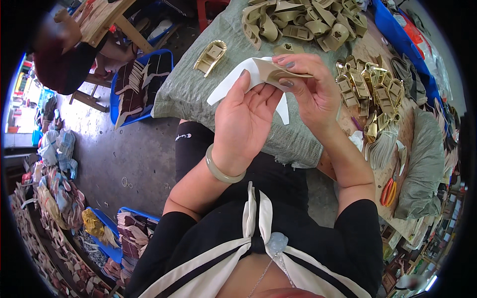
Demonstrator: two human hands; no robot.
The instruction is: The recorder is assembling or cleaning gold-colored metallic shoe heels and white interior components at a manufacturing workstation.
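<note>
A curved beige shoe heel piece (273, 71) is held between my hands over the cloth-covered table, against a thin white cut-out piece (234, 81). My left hand (243, 119) is turned palm up, its thumb pressed on the white piece and its fingers curled under. The white piece spreads left and also hangs down behind those fingers. From the right, my right hand (313, 92) pinches the beige heel piece between thumb and fingers. One gold-trimmed heel (210, 57) lies alone on the cloth, left of my hands.
Beige heel pieces (308, 22) are heaped at the far side. Shiny gold heels (370, 89), thin white strips (382, 149) and orange-handled scissors (389, 191) lie on the right. Blue crates (171, 62) with dark shoe parts stand left. Another person (59, 59) sits at the upper left.
</note>
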